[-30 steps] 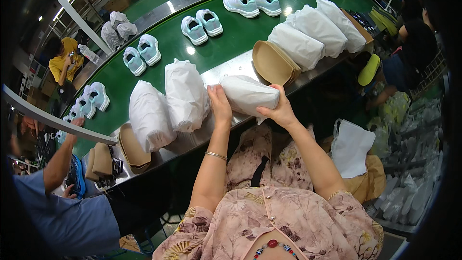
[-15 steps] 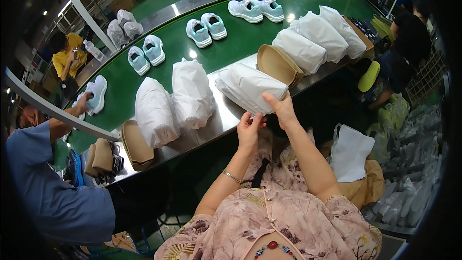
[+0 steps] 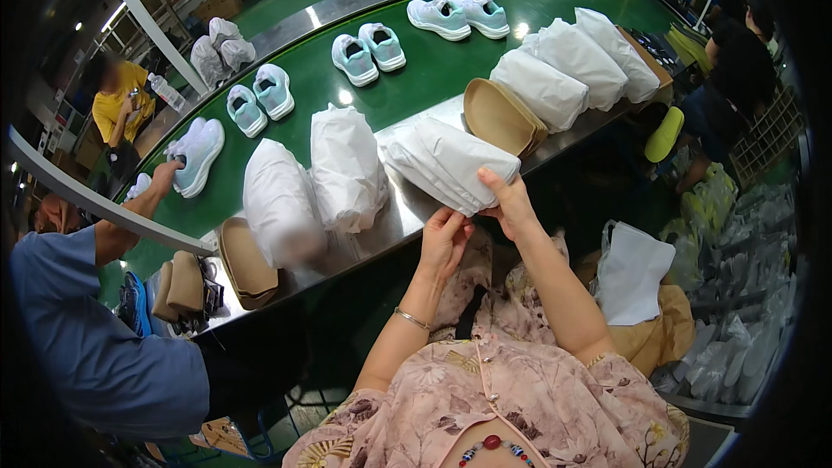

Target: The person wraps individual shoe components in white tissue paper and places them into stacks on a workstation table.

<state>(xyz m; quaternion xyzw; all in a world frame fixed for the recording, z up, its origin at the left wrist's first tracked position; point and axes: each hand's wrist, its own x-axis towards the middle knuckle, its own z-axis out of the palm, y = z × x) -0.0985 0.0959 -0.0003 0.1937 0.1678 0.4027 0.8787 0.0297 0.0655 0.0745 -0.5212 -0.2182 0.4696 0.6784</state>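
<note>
A worker's right hand (image 3: 511, 206) and left hand (image 3: 444, 241) pinched the near end of a paper-wrapped shoe bundle (image 3: 451, 160) at the steel ledge (image 3: 394, 225). Several wrapped bundles (image 3: 347, 169) lay finished; mint sneakers (image 3: 368, 52) on the green conveyor (image 3: 433, 69) remained unwrapped.

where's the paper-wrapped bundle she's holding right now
In the head view, the white paper-wrapped bundle sits just right of centre, on the steel ledge beside the green conveyor, between another wrapped bundle and tan insoles, with both hands at its near end.
</note>
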